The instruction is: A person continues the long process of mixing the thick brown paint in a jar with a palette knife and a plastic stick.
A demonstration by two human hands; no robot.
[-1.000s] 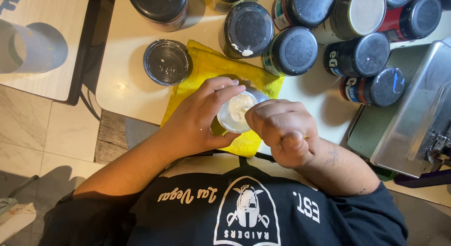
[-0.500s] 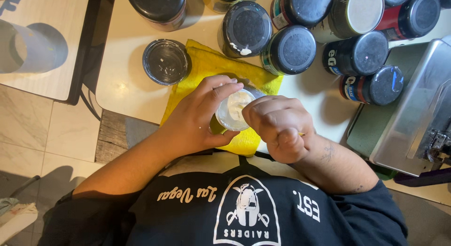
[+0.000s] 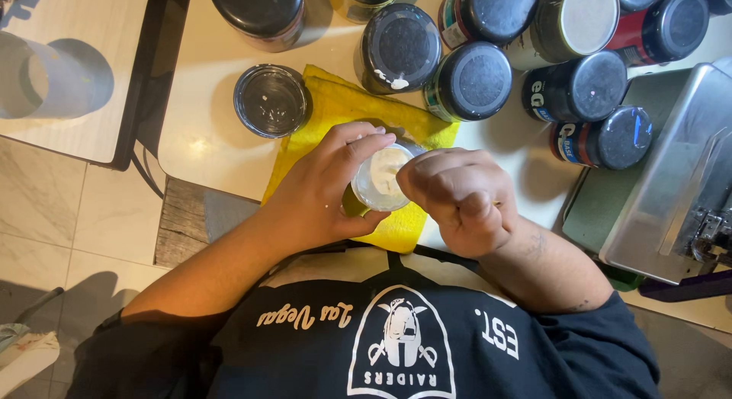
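Open small jar (image 3: 379, 179) of white paste held over the yellow cloth (image 3: 335, 109) at the near edge of the table (image 3: 198, 140). Left hand (image 3: 328, 187) wrapped round the jar's side, fingers curled over the far rim, thumb on the near wall: a firm grip clamped on the jar. Right hand (image 3: 457, 201) balled into a fist just beside the jar, knuckles up, fingertips tucked toward the rim; something may be pinched inside, but hidden by the fist, so impossible to tell what, or whether anything.

Done so far, judging by the layout: lid off. 1 loose black lid (image 3: 271, 100), inside flecked with white, lying flat on the table, touching the cloth's left edge, probably belonging to this jar. Paste surface exposed and uneven, so likely being stirred or scooped right now.

Left, as a judgement: finishing the work in the paste, then closing the jar again with the loose lid.

Behind the cloth, a cluster of closed black-lidded jars (image 3: 476, 80), at least 7 in view, 1 of them (image 3: 400, 47) smeared white on top. None of these opened. Metal machine housing (image 3: 671, 178) on a green mat at the right, well apart from both hands.
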